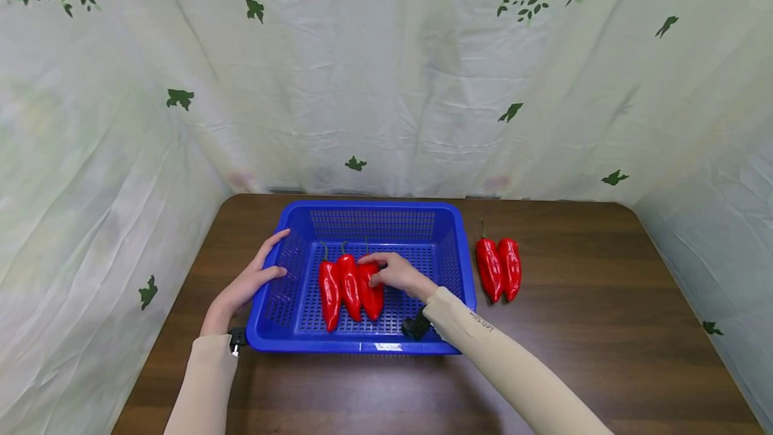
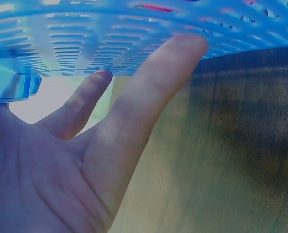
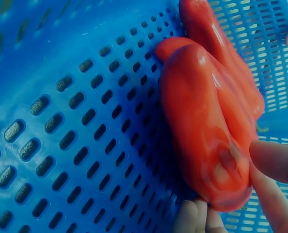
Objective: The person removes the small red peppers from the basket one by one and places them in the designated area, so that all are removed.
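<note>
Inside a blue plastic basket (image 1: pixel 386 345) lie three glossy red peppers side by side: a left pepper (image 1: pixel 329 294), a middle pepper (image 1: pixel 348 284) and a right pepper (image 1: pixel 372 301). My right hand (image 1: pixel 398 274) holds the right pepper near its stem end. In the right wrist view, the thumb and fingers are around the end of that pepper (image 3: pixel 197 111), and part of the hand is out of frame. My left hand (image 1: pixel 244 285) rests against the basket's left side. The left wrist view shows its extended fingers (image 2: pixel 134 107) touching the slotted wall.
Two more red peppers, one nearer (image 1: pixel 488 270) and one farther right (image 1: pixel 510 270), lie on the brown wooden table (image 1: pixel 592 301) beyond the basket's right wall. A pale curtain (image 1: pixel 392 86) with leaf prints hangs behind the table and along both sides.
</note>
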The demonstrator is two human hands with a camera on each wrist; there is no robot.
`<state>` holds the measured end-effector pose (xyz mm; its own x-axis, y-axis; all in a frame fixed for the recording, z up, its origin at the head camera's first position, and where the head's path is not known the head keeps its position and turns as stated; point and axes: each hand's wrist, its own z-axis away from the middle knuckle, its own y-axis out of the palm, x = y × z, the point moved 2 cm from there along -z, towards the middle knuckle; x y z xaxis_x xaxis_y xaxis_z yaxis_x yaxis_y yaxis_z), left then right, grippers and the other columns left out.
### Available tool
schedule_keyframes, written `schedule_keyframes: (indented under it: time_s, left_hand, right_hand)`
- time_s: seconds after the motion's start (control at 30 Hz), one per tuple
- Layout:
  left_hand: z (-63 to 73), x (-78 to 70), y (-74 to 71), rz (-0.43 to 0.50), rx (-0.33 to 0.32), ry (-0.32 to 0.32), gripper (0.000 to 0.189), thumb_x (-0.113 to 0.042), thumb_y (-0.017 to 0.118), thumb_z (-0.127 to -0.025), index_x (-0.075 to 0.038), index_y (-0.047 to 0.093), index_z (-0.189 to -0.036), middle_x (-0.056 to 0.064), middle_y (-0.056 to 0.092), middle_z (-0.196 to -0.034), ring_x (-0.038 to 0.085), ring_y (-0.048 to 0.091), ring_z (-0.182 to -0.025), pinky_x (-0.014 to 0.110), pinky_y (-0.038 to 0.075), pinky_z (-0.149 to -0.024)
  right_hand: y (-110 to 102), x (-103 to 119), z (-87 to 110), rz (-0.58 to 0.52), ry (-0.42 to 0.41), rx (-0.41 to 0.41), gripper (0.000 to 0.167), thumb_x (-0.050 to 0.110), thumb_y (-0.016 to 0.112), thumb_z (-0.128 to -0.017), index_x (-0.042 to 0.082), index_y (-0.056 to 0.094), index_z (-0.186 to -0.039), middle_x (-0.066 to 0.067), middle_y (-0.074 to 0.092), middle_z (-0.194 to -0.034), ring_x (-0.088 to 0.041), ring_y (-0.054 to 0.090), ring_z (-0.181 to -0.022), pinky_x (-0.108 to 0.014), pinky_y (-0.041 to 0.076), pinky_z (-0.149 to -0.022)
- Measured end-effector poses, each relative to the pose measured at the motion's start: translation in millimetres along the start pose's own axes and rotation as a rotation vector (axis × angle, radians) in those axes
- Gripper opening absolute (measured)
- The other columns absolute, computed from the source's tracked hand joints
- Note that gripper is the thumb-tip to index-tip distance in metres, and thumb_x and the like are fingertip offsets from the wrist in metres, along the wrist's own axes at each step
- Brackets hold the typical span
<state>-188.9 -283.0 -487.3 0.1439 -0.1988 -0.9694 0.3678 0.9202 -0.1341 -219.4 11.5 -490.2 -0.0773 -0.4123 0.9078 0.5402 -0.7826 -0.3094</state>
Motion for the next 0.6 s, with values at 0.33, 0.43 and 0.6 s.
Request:
schedule_keyframes:
  time_s: [0.33,0.43,0.6]
  left_hand:
    - [0.8,0.9,-0.4,-0.018,-0.006,0.002,0.072,-0.01,0.047,-0.096,-0.03,0.009,-0.153,0.022,-0.003,-0.155,0.059,0.022,-0.128,0.06,0.047,-0.082]
    - [1.0,0.8,-0.1,-0.029,-0.01,0.001,0.072,-0.011,0.048,-0.096,-0.03,0.009,-0.153,0.022,-0.003,-0.155,0.059,0.022,-0.128,0.06,0.047,-0.082]
    - [0.9,0.0,-0.2,-0.034,-0.012,0.003,0.072,-0.012,0.048,-0.096,-0.029,0.008,-0.153,0.021,-0.003,-0.155,0.058,0.023,-0.128,0.06,0.047,-0.082]
  right_hand:
    - [-0.7,2.0,-0.1,-0.049,-0.034,-0.067,0.042,-0.008,0.065,-0.075,0.001,0.066,-0.116,-0.014,0.059,-0.103,-0.016,0.055,-0.078,-0.027,0.052,-0.066]
    - [-0.8,3.2,0.1,-0.108,-0.032,-0.058,0.04,-0.007,0.065,-0.078,0.001,0.064,-0.118,-0.015,0.058,-0.106,-0.017,0.058,-0.079,-0.032,0.055,-0.068]
    - [-2.0,5.7,1.3,-0.133,-0.035,-0.051,0.037,-0.003,0.066,-0.082,0.006,0.063,-0.118,-0.014,0.054,-0.111,-0.02,0.06,-0.084,-0.034,0.055,-0.068]
